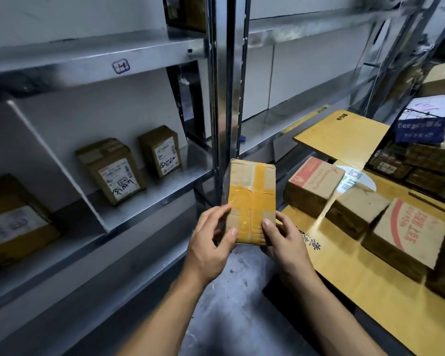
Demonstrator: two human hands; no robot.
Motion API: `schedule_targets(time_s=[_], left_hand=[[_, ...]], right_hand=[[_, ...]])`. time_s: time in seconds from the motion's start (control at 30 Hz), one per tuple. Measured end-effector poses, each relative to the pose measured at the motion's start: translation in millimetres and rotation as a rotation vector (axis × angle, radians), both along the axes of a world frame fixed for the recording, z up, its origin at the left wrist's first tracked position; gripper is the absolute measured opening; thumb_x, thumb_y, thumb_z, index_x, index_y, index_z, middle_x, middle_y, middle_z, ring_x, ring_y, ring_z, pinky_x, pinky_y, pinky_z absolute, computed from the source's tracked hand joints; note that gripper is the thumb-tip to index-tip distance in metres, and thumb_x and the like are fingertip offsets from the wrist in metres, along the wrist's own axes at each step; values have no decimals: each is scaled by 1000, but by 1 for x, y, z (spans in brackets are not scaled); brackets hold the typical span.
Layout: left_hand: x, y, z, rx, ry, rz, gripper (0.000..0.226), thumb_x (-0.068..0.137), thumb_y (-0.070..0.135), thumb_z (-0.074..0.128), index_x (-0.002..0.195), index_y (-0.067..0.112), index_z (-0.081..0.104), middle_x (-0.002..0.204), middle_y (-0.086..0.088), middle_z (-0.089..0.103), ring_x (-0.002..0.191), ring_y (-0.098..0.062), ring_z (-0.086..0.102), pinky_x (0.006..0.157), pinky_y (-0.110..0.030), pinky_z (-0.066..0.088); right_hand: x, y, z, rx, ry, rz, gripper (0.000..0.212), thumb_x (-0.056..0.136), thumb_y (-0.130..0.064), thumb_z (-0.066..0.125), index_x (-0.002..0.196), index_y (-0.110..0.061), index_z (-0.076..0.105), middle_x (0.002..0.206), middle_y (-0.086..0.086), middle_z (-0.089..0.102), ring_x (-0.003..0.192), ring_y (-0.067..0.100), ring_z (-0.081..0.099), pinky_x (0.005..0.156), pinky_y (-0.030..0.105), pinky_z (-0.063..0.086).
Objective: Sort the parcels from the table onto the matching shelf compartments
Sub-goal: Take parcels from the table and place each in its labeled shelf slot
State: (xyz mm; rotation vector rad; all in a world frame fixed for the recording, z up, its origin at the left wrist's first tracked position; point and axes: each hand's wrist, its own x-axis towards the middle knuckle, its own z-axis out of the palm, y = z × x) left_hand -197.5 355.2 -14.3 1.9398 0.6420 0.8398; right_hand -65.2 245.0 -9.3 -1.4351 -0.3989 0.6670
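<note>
Both hands held one taped parcel at frame centre: left hand at its seven o'clock, right hand at its five o'clock, shelf at nine o'clock.

Shelf at left bearing three boxes, table at right bearing parcels
</note>
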Motion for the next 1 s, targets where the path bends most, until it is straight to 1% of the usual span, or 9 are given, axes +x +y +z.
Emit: schedule_targets(time_s=[0.13, 0.3, 0.43, 0.57, 0.67, 0.77, 0.87, 0.93, 1.0], left_hand=[[-10, -3, 5, -40, -32, 70, 45, 84, 49, 56, 127, 51, 47, 132, 16, 52, 119, 1, 53, 97, -17, 44], [-20, -12, -7, -109, 74, 152, 57, 78, 62, 57, 132, 54, 41, 135, 13, 47, 122, -1, 50, 101, -30, 44], [-24, -38, -2, -255, 52, 102, 63, 81, 46, 61, 139, 36, 38, 127, 21, 53, 112, 15, 50, 88, -7, 41], [-38, -62, -3, -245, 56, 196, 65, 79, 44, 63, 139, 42, 39, 135, 18, 53, 123, -2, 50, 103, -31, 43], [-59, -75, -5, -191, 95, 285, 68, 78, 51, 63, 140, 46, 38, 140, 9, 50, 128, -9, 47, 106, -41, 42], [-81, -91, -3, -142, 150, 379, 64, 77, 50, 64, 135, 55, 37, 137, 10, 48, 121, -2, 48, 99, -25, 42], [-105, -105, -2, -105, 183, 492, 62, 83, 39, 68, 136, 51, 37, 130, 12, 46, 112, 0, 47, 86, -8, 35], [-123, -113, 2, -72, 183, 562, 62, 86, 29, 70, 135, 50, 37, 127, 12, 45, 110, 0, 47, 85, -10, 37], [-142, -117, 4, -26, 188, 635, 63, 86, 25, 71, 132, 51, 37, 127, 13, 44, 107, 6, 46, 87, -10, 37]], right_hand=[[4, -14, 3, 53, 240, 24, 16, 101, -18, 53, 110, -21, 67, 90, -2, 74, 82, 16, 66, 82, 42, 51], [7, -37, 4, 62, 324, 148, 22, 102, -20, 50, 118, -16, 66, 104, 6, 72, 91, 21, 66, 87, 46, 54], [7, -50, -1, 82, 331, 212, 23, 103, -21, 48, 119, -17, 64, 104, 6, 71, 90, 20, 66, 83, 45, 57], [3, -58, -11, 24, 190, 240, 24, 104, -21, 48, 122, -29, 62, 111, -1, 71, 100, 18, 67, 86, 48, 58], [0, -61, -20, -60, -186, 255, 38, 101, -20, 56, 126, -48, 52, 122, -2, 58, 108, 9, 60, 88, 34, 54], [-15, -61, -22, -129, -455, 339, 40, 98, -21, 60, 128, -47, 54, 123, -4, 53, 108, 0, 56, 94, 26, 50], [-38, -58, -17, -48, -360, 481, 33, 98, -24, 60, 125, -43, 61, 126, -7, 61, 109, 1, 60, 95, 29, 52], [-54, -55, -12, -16, -281, 610, 32, 98, -31, 60, 126, -45, 60, 123, -9, 65, 109, 4, 63, 87, 24, 53], [-73, -49, -8, -18, -231, 731, 39, 92, -44, 64, 128, -53, 54, 123, -13, 65, 110, 7, 64, 86, 28, 55]])
